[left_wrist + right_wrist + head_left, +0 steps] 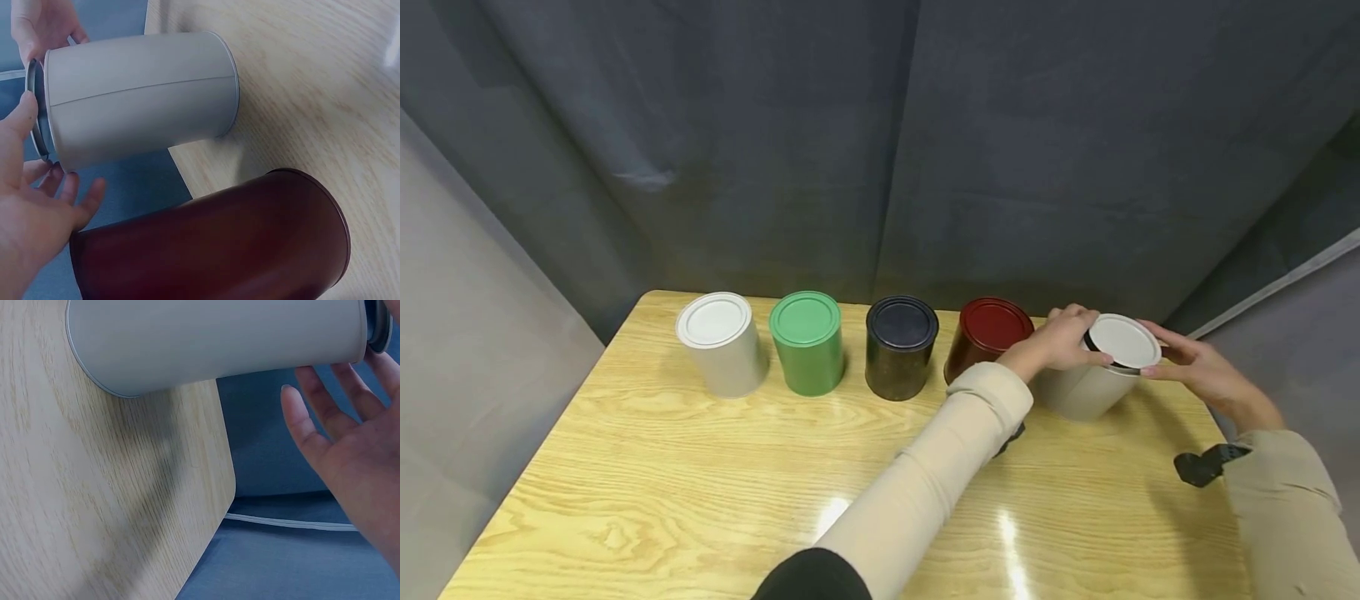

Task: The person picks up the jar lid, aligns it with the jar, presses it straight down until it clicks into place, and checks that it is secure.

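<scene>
A pale grey-white canister [1078, 396] stands at the table's right end. Its white lid [1124, 340] sits slightly raised, with a dark gap under its near-left edge. On the left of that lid, my left hand [1063, 340] holds the rim between thumb and fingers. Across from it, my right hand [1210, 375] grips the lid's right edge. The left wrist view shows the lid's rim [39, 112] apart from the canister body [140, 97]. In the right wrist view, fingers of my right hand [359, 437] reach the canister's top end.
Beside my left forearm stands a dark red canister [996, 325]. Further left, a black canister [901, 358], a green canister [808, 358] and a white canister [730, 358] stand in a row, all lidded. A grey curtain [760, 150] hangs behind the wooden table [647, 483].
</scene>
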`<state>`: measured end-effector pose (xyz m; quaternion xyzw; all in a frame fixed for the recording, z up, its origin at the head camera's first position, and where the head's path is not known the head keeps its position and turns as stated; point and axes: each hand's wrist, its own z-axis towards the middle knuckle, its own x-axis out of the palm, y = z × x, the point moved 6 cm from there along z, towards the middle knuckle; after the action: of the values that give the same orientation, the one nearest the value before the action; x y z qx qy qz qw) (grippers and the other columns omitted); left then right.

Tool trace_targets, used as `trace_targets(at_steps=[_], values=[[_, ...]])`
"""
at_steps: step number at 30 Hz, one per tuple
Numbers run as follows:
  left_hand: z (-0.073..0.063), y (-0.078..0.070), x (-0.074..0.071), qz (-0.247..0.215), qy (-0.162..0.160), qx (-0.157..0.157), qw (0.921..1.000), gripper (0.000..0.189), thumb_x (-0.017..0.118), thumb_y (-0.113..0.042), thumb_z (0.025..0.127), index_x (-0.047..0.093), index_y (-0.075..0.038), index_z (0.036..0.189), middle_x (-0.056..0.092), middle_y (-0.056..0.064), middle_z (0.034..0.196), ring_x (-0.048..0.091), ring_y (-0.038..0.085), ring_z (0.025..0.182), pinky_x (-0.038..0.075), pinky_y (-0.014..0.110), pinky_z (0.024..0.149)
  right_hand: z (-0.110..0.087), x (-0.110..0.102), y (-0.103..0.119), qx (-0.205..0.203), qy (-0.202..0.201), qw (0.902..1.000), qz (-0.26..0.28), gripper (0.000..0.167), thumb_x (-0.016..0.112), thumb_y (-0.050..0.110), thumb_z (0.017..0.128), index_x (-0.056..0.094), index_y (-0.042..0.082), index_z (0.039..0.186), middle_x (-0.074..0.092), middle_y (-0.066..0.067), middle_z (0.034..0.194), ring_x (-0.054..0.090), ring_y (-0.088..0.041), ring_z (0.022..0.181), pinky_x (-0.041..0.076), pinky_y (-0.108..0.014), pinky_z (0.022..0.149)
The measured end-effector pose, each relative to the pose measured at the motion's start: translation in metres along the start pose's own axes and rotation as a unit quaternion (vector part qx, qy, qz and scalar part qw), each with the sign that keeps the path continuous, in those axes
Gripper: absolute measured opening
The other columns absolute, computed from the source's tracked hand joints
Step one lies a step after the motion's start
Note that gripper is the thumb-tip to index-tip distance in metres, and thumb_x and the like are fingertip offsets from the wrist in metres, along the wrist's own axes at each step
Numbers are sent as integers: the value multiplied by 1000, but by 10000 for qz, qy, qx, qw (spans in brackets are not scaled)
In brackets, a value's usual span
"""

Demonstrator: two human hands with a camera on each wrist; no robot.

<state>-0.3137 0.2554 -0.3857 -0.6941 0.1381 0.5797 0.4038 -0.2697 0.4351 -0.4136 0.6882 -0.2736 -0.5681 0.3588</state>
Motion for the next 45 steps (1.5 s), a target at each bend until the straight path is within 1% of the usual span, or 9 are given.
trace_targets(at_steps=[3, 8, 9, 12, 21, 27, 34, 39, 45], values=[[0, 1, 2, -93, 57, -183, 9998, 74, 58, -51, 83, 31, -18, 143, 29, -3, 140, 29, 9, 118, 29, 15, 90, 0, 0, -3, 68, 40, 10000, 28, 71, 61, 12, 88, 20, 23, 146, 34, 27, 122, 37, 12, 100, 36, -21, 77], [-1, 0, 4, -161, 153, -398, 9990, 71, 60, -50, 82, 33, -22, 142, 24, -4, 140, 27, 8, 118, 29, 14, 87, 0, 3, -6, 76, 88, 9997, 203, 71, 60, 11, 88, 20, 21, 146, 34, 27, 122, 38, 12, 100, 36, -16, 75], [-1, 0, 5, -169, 176, -429, 9988, 71, 60, -50, 82, 33, -22, 141, 24, -4, 140, 26, 8, 117, 29, 14, 87, 0, 4, -6, 59, 89, 9997, 231, 71, 60, 10, 88, 20, 20, 146, 35, 27, 122, 38, 12, 100, 36, -12, 72], [-1, -1, 5, -155, 206, -475, 9985, 71, 60, -50, 82, 34, -21, 141, 25, -4, 139, 27, 8, 116, 29, 14, 86, 0, 6, -5, -34, 116, 9993, 366, 71, 59, 7, 88, 20, 18, 146, 34, 27, 123, 39, 11, 100, 36, -11, 73], [0, -1, 4, -134, 278, -681, 9972, 72, 60, -50, 81, 33, -20, 142, 26, -7, 137, 28, 6, 114, 30, 13, 84, -2, 8, 0, -74, 229, 9995, 182, 73, 58, 9, 89, 13, 17, 147, 17, 12, 144, 33, 13, 101, 35, -9, 74], [0, -2, 4, -101, 288, -824, 9961, 73, 60, -50, 82, 32, -19, 142, 25, -8, 138, 28, 5, 116, 30, 13, 87, -3, 8, 2, -8, 241, 9997, 37, 73, 57, 12, 90, 12, 19, 147, 14, 9, 145, 32, 12, 101, 35, -10, 73], [0, -3, 3, -244, 209, -822, 9961, 69, 58, -49, 83, 34, -22, 141, 28, -8, 135, 30, 5, 113, 32, 14, 85, -4, 8, 2, -147, 89, 9998, 142, 66, 54, 11, 92, 17, 17, 147, 16, 5, 147, 34, 12, 103, 36, -9, 75], [0, -2, 3, -197, 176, -849, 9960, 65, 58, -48, 84, 37, -21, 139, 30, -8, 134, 31, 5, 112, 33, 14, 86, -3, 8, 1, -21, -64, 10000, 30, 63, 53, 15, 93, 20, 18, 146, 15, -2, 149, 34, 13, 105, 36, -8, 75], [-2, -1, 2, -165, 102, -900, 9958, 66, 59, -49, 83, 38, -21, 139, 31, -8, 133, 32, 5, 110, 33, 14, 85, -1, 9, 5, -49, -116, 9999, 15, 62, 54, 15, 92, 22, 17, 146, 27, 10, 139, 41, 12, 98, 39, -10, 73]])
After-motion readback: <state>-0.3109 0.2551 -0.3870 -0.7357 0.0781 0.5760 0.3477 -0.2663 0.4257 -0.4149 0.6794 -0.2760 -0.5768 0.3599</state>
